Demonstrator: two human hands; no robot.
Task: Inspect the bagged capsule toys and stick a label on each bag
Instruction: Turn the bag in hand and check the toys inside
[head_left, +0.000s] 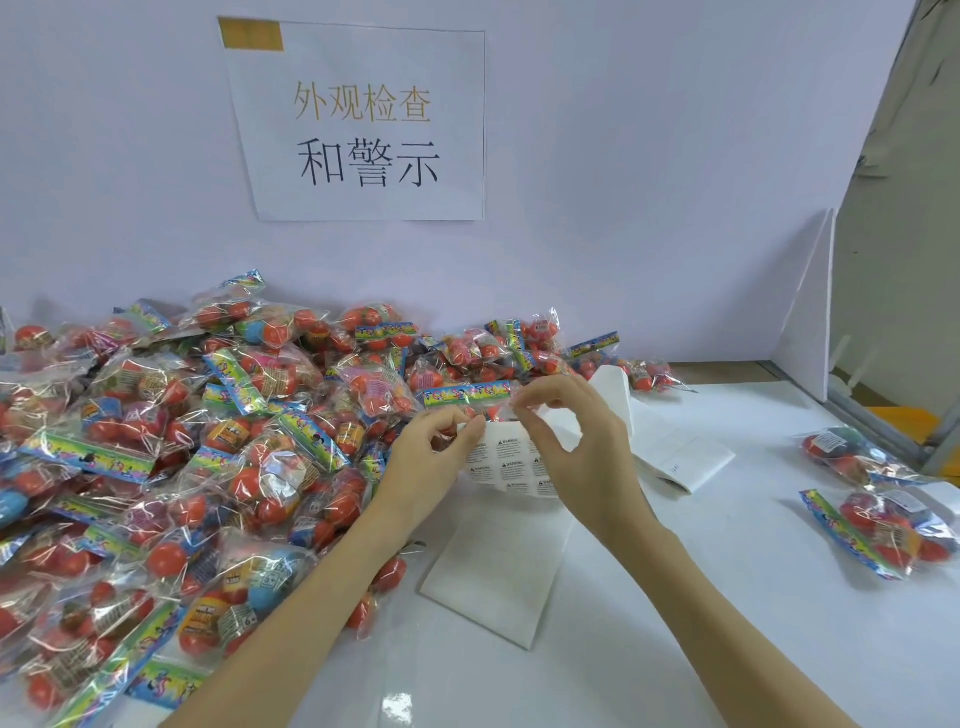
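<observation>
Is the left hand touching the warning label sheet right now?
Touching. The head view shows the left hand pinching the upper left edge of the label sheet.

paper sign (363, 124) on wall | white partition board (810, 312) right | yellow tape (251, 34)

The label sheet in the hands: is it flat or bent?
Bent. The label sheet curves over between the left hand and right hand, off the table.

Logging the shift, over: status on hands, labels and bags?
Left hand pinches label sheet; right hand peels a label. Two bags set aside right; big pile left. Nothing in the way.
</observation>
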